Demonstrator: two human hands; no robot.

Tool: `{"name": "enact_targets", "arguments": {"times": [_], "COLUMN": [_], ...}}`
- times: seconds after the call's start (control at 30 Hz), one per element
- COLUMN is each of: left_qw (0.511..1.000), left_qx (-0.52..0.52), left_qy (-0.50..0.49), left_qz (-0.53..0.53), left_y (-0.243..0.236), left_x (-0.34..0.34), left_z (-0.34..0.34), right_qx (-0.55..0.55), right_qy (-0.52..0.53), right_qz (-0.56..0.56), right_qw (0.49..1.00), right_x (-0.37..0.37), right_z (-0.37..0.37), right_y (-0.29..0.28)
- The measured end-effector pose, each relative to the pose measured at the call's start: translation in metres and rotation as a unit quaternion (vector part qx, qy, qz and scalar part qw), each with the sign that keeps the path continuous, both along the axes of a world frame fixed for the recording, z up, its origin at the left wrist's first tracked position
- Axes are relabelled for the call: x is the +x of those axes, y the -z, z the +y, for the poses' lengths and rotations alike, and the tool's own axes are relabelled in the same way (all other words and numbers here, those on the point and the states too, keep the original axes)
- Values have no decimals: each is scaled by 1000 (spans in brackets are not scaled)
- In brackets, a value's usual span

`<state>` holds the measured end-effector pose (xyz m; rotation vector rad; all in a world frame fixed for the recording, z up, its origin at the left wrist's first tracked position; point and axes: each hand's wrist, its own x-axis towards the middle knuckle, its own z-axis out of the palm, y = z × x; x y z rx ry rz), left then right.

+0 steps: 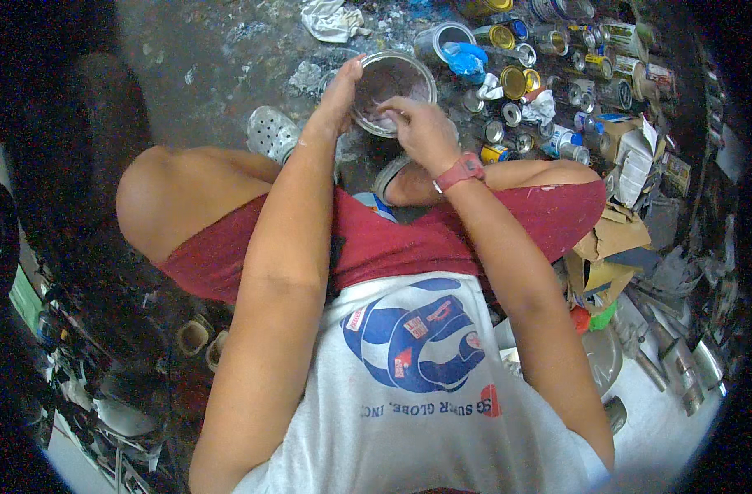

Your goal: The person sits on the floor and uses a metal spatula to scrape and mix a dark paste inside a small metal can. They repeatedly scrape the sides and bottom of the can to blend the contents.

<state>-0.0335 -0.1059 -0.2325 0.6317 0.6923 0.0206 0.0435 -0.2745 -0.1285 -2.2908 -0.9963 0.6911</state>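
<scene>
My left hand (pixel 339 100) grips the left side of a round metal can (pixel 394 76) held tilted toward me, its inside smeared with pale grey-pink material. My right hand (pixel 421 132) reaches to the can's opening with curled fingers inside it; what they hold, if anything, I cannot make out. A red watch (pixel 458 173) is on my right wrist. Just beyond the can, to its right, stand an open metal tin (pixel 432 41) and a crumpled blue plastic piece (pixel 466 62).
Many cans (pixel 514 83) crowd the stained floor (pixel 215 62) at upper right. A white rag (pixel 330 18) lies at the top. Torn cardboard (pixel 606 239) and metal pieces (pixel 680 370) lie to my right. My clog (pixel 269 132) and bent knees frame my hands.
</scene>
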Motion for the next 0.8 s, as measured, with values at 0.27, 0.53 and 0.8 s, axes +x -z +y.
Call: {"name": "enact_targets", "arguments": {"times": [0.27, 0.53, 0.8], "left_qw": [977, 980, 962], "left_qx": [128, 135, 225], "left_qy": [-122, -135, -53], "left_qz": [118, 57, 147], "left_y": [6, 27, 10], "left_x": [12, 18, 54], "left_z": [8, -8, 13], "right_qx": [50, 44, 46], "right_qy": [-39, -92, -101], "right_qz": [-53, -134, -202], "right_qw": [997, 986, 973], "right_x": [0, -20, -13], "right_z": [-14, -27, -13], "right_y": [-106, -109, -108]}}
